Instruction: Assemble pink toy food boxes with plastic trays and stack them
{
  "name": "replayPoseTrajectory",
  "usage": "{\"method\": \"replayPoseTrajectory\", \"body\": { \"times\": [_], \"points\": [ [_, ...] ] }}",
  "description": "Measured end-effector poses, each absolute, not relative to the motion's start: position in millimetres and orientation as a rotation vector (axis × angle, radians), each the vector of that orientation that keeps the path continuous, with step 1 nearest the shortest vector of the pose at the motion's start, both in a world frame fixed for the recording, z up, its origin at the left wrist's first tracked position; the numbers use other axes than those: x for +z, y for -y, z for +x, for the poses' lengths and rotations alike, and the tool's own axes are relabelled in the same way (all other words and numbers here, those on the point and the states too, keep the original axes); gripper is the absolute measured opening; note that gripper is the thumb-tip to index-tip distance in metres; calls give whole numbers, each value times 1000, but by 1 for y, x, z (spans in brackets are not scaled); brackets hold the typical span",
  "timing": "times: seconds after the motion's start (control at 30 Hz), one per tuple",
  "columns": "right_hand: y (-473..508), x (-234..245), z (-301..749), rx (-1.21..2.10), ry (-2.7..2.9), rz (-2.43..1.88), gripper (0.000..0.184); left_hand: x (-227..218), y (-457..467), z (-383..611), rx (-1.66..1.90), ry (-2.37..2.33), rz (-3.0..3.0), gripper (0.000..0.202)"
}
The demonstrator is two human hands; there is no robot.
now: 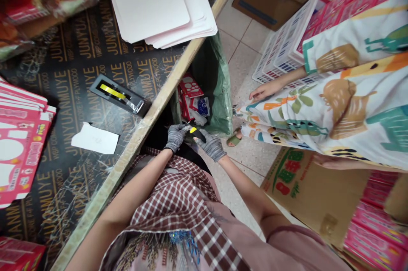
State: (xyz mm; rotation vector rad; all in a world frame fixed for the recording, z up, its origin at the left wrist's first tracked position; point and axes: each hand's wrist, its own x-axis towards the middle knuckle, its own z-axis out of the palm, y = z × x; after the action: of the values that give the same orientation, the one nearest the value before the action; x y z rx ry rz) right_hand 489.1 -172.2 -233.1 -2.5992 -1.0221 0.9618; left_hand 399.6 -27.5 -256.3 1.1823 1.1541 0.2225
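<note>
Both of my hands wear grey knit gloves and meet in front of my checked apron, beside the table edge. My right hand (213, 145) is closed round a small black object with a yellow patch (198, 134); its exact kind is not clear. Close against its tip, my left hand (176, 137) is closed in a pinch, and what lies between those fingers is too small to make out. Just beyond my hands, a green bag (221, 88) hangs open with red-and-white packaging scraps (191, 92) inside.
On the black plywood table (127, 65) lie a black device with a yellow strip (119, 94), a white paper piece (95, 138), pink printed cards (22, 143) and white card stacks (153, 7). At right, a person in a patterned garment (344, 105) stands near a white crate (287, 46) and carton (312, 186).
</note>
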Motion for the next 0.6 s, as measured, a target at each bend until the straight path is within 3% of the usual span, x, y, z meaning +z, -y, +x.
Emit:
{"method": "replayPoseTrajectory", "body": {
  "times": [0.6],
  "points": [
    [174, -240, 470, 767, 899, -2726, 56, -264, 26, 399, 189, -1143, 1239, 38]
  ]
}}
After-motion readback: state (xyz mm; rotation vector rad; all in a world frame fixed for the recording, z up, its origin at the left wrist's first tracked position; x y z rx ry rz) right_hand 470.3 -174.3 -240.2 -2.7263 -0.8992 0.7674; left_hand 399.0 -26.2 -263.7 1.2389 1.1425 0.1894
